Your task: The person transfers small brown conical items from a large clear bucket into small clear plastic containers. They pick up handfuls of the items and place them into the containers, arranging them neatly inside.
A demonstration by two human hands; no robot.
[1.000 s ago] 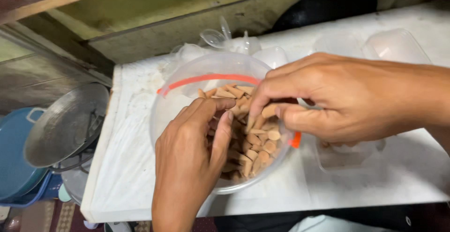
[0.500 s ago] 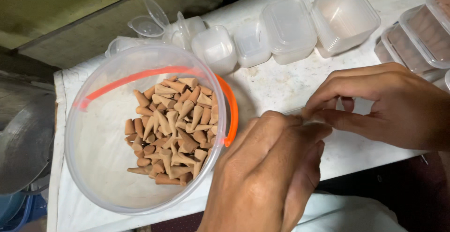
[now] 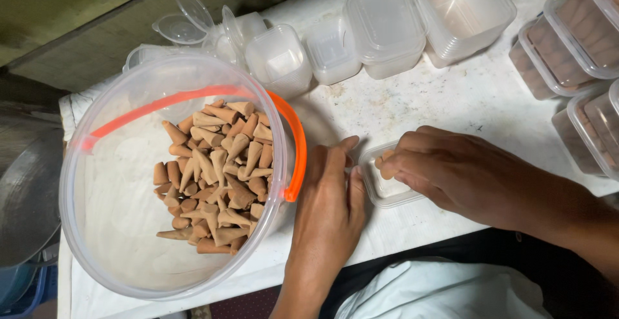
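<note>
filling small clear square plastic tub [image 3: 387,187], just right of big clear orange-handled bucket [image 3: 171,177]: right hand [image 3: 464,174] pinching brown cones into it, left hand [image 3: 332,193] open, steadying. next: careful upright placing.

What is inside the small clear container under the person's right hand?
A brown cone shows at the fingertips of the right hand inside the small clear container. The hand covers the rest, so any further contents cannot be seen.

L hand [image 3: 330,193] flat, palm down — R hand [image 3: 451,174] curled, fingertips pinched
</note>
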